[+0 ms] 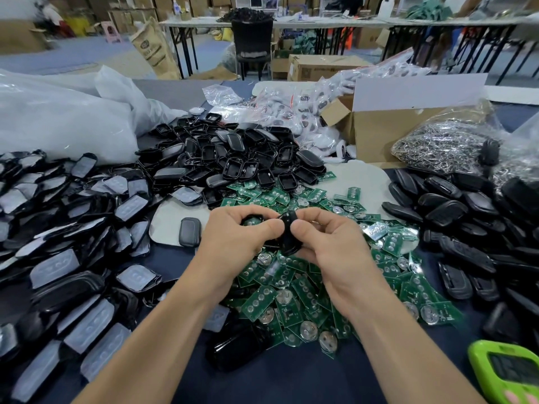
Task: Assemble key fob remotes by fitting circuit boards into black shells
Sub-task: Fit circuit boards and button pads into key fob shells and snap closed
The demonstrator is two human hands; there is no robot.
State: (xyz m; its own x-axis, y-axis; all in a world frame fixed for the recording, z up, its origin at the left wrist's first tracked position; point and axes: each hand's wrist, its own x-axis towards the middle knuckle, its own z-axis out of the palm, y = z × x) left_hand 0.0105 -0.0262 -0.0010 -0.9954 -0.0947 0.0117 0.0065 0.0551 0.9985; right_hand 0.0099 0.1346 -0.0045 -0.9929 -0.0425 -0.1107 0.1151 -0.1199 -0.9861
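Observation:
My left hand (233,237) and my right hand (329,243) meet above the middle of the table, and both pinch one black key fob shell (287,234) between thumbs and fingers. The shell stands on edge between them; whether a board lies inside it is hidden. Under and in front of the hands lies a heap of green circuit boards (294,293) with round coin cells. A pile of empty black shells (233,158) lies behind the hands.
Black shell halves with clear rubber pads (73,243) cover the left side. Closed black fobs (455,228) are stacked on the right. A cardboard box (388,132), a bag of metal rings (443,147) and a green device (507,371) stand to the right.

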